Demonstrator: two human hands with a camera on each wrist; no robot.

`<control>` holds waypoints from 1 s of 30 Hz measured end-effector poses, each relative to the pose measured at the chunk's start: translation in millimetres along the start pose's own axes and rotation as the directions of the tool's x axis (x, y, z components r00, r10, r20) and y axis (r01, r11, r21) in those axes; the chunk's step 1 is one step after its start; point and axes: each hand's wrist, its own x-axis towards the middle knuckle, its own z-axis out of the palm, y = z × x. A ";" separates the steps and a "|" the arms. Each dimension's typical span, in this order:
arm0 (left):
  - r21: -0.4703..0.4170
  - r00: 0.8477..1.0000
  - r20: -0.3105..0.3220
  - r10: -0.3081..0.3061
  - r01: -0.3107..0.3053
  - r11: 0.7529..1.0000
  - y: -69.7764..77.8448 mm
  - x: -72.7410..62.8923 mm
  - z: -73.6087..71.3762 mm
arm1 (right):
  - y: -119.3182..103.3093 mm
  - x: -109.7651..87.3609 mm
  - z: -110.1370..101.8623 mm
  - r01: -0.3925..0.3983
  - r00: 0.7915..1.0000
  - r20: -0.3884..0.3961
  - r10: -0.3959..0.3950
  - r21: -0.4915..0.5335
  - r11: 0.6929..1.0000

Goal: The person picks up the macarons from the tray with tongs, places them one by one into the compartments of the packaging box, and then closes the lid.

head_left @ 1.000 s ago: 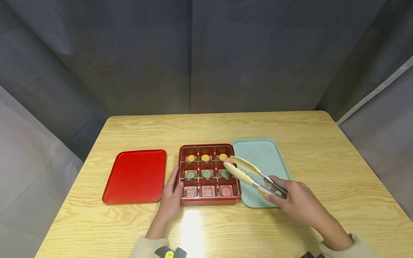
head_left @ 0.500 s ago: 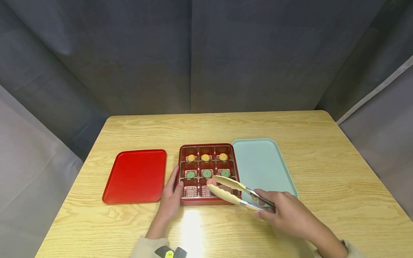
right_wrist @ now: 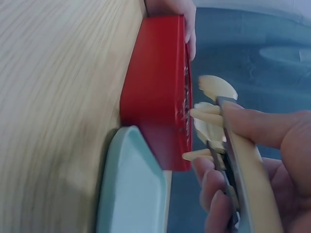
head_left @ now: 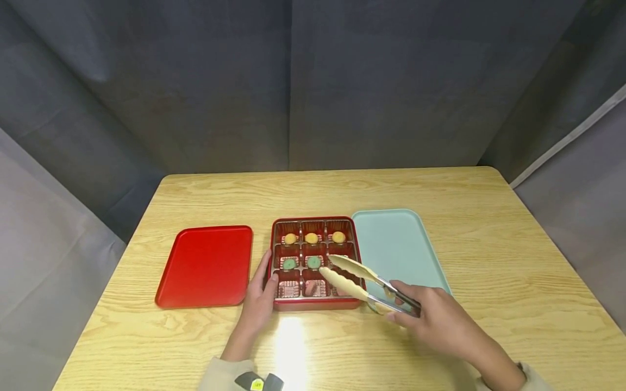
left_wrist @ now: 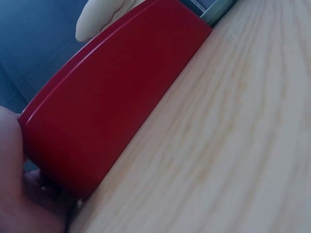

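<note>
A red box (head_left: 318, 305) with a clear divided insert stands mid-table. My left hand (head_left: 259, 296) holds it at the left, thumb at the near corner and fingers along the side wall. My right hand (head_left: 435, 320) grips metal tongs (head_left: 344, 285) with cream tips, spread apart over the box's right part. A small pink cookie-like piece (head_left: 310, 288) lies tilted in the front middle compartment. Another pink piece (head_left: 342, 292) at front right is partly covered by the tongs. Yellow pieces (head_left: 311, 238) fill the back row; green ones (head_left: 314, 262) sit in the middle row, its right compartment hidden.
A red lid-like tray (head_left: 210, 266) lies left of the box. On the right, a pale blue-green tray (head_left: 401, 244) lies against the box's side. Dark curtains (head_left: 293, 87) hang behind the wooden table (head_left: 391, 187).
The tongs have moved left and toward the front of the box, then opened. The pink piece once between their tips now lies in the front middle compartment. My left hand has stayed put.
</note>
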 end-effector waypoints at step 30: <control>-0.007 0.998 0.031 -0.053 0.053 0.999 30.6 -6.3 -4.7 | 148.4 4.3 -30.1 -0.364 0.851 -0.376 0.368 0.085 0.928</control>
